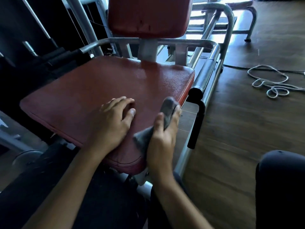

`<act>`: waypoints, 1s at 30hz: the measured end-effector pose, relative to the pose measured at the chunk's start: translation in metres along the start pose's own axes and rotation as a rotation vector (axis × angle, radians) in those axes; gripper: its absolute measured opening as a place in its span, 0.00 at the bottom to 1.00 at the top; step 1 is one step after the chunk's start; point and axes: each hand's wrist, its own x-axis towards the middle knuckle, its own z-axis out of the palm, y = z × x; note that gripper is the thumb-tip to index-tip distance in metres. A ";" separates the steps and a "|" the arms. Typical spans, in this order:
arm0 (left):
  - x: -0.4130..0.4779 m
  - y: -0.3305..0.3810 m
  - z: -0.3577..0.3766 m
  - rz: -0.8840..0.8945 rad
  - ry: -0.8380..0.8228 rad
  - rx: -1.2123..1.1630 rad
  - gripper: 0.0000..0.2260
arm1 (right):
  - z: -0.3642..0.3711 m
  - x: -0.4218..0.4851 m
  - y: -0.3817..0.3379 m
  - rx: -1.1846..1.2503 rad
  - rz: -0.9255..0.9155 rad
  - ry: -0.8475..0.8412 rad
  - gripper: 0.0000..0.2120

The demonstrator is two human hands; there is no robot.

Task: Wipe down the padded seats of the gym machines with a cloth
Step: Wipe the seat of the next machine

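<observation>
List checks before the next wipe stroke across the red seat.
1. Grip: right hand holds the grey cloth. ok
2. Cloth contact with the seat pad at its right edge: cannot tell
3. Stroke path: left hand rests on the pad, in the way. not ok
4. Black handle beside the right hand, apart from it. ok
5. Backrest pad wiped: cannot tell

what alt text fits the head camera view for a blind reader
A person's right hand grips a grey cloth against the right front edge of a red padded seat, while the left hand rests on the seat. A red backrest rises behind, and a white rope lies on the wooden floor.
</observation>
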 end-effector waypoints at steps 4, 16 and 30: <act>0.000 0.001 0.000 -0.002 0.006 0.017 0.23 | -0.004 0.038 -0.002 0.005 0.062 0.037 0.31; -0.001 -0.001 0.002 -0.013 0.015 0.016 0.23 | -0.013 0.119 -0.011 -0.040 0.227 0.095 0.20; 0.000 0.004 -0.001 -0.014 0.010 0.034 0.19 | -0.019 0.159 -0.014 -0.027 0.401 0.122 0.29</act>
